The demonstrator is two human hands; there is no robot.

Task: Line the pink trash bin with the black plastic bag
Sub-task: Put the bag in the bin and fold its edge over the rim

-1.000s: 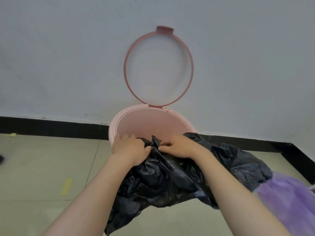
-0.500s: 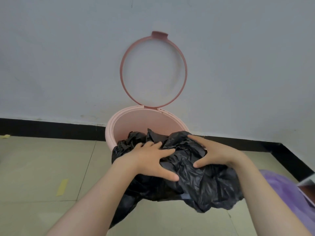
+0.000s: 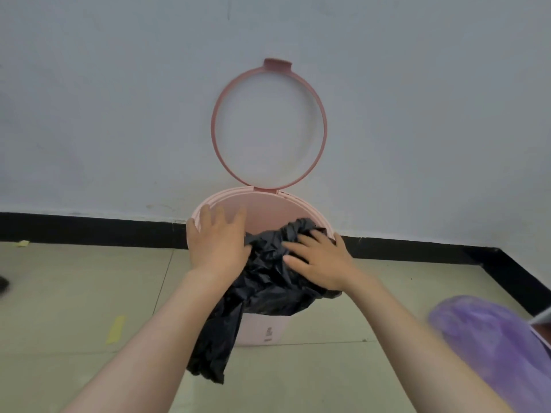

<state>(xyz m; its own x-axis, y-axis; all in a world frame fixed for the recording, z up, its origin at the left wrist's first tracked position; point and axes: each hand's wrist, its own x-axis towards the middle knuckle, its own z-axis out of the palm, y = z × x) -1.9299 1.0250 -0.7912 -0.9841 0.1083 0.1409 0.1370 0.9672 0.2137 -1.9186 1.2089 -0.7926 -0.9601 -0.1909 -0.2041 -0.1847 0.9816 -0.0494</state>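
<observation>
The pink trash bin [image 3: 262,329] stands on the floor against the wall, its ring-shaped lid [image 3: 269,126] flipped up. The crumpled black plastic bag [image 3: 265,281] lies over the bin's near rim, partly inside the mouth, with a long tail hanging down the front left. My left hand [image 3: 219,239] rests flat with spread fingers over the bin's left rim and the bag's edge. My right hand [image 3: 320,259] presses on the bag at the right side of the mouth, fingers spread on the plastic.
A purple plastic bag [image 3: 495,347] sits on the floor at the lower right. A black skirting [image 3: 89,231] runs along the white wall and turns toward me at the right. Yellow tape bits [image 3: 115,329] mark the tiled floor at the left.
The bag has gone from bunched in front of the bin to pushed down into its mouth. Both hands moved forward; the left now reaches over the rim, fingers spread.
</observation>
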